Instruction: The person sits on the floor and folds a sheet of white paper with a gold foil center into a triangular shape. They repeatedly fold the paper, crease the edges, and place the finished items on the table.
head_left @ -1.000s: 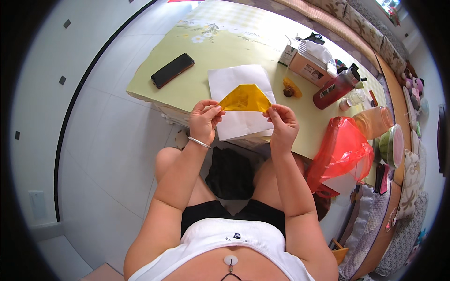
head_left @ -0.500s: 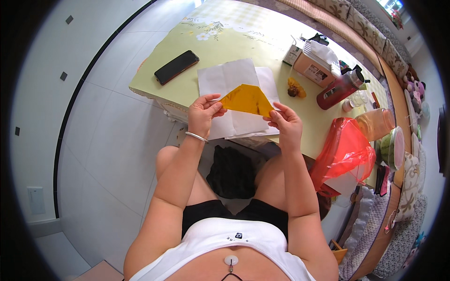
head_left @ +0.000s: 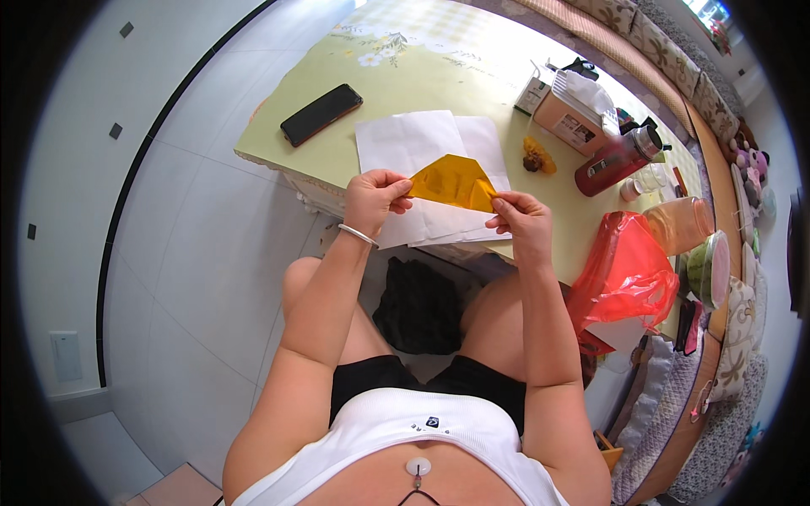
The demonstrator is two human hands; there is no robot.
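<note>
A shiny gold sheet [head_left: 447, 181], its top corners angled in, is hanging between your hands above the table's near edge, over the white papers [head_left: 396, 139]. Your left hand [head_left: 377, 194] is pinching its lower left corner and your right hand [head_left: 521, 221] its lower right, thumbs against fingers, probably because a grip at both ends is keeping so thin a sheet spread. The white papers are lying at the near edge of the table [head_left: 422, 80], perhaps serving as a clean backing. The phone [head_left: 322, 114] is resting toward the left corner, likely out of your elbows' way, while a red bottle [head_left: 620, 162] is standing toward the right edge and a red plastic bag [head_left: 620, 270] is drooping over the near edge. Compared with half a second ago, the sheet's right end is buckling and catching a bright glint where it was looking flatter.
</note>
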